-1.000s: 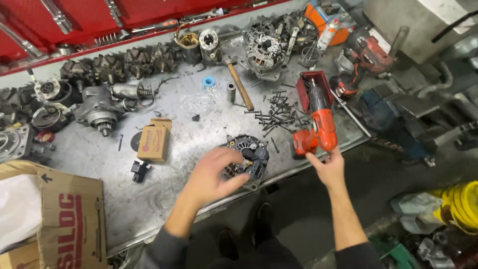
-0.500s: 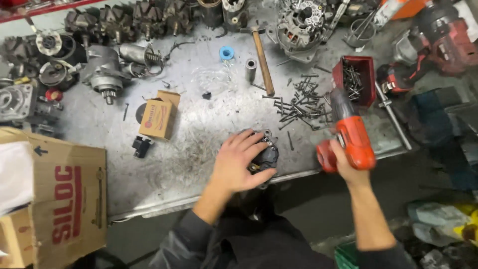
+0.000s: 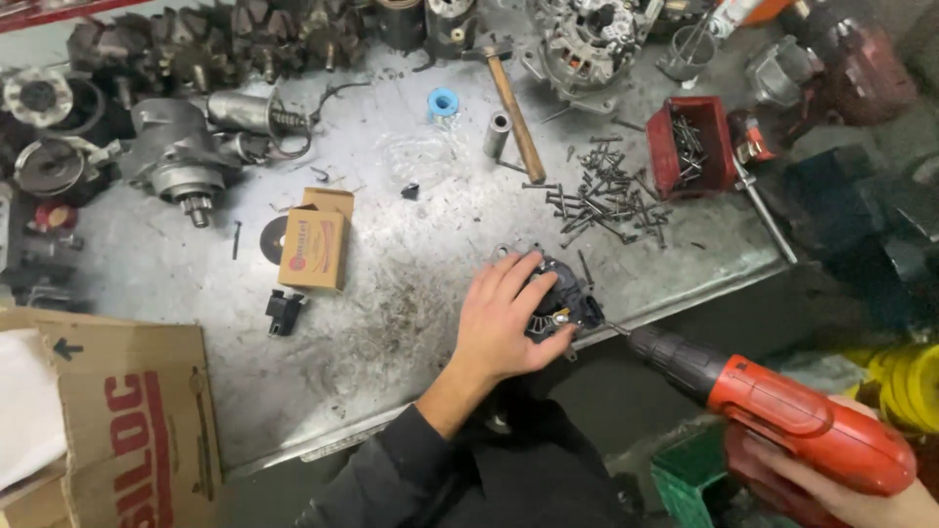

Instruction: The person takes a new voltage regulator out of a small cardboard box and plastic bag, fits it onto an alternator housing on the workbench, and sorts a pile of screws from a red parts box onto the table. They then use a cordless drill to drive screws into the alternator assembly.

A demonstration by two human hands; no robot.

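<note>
- At the near edge of a scuffed metal workbench (image 3: 411, 205), a person's left hand (image 3: 504, 318) lies flat, fingers spread, pressing down on a dark round alternator part (image 3: 559, 293).
- The right hand (image 3: 846, 489), low at the near right, is closed around the grip of a red cordless drill (image 3: 782, 411); its black chuck points left, with the bit tip at the part's near-right edge.
- By the look of it the work on this part is in mid-course: it sits braced at the bench edge with the bit against it, while loose dark screws (image 3: 606, 200) lie scattered just beyond and more fill a red tray (image 3: 694, 147) to the far right.
- A wooden-handled hammer (image 3: 514, 108) lies further back.
- A small tan cardboard box (image 3: 315, 240) with a red round label lies left of centre.
- A large brown carton (image 3: 127, 411) with red block lettering and a black arrow stands at the near left corner.
</note>
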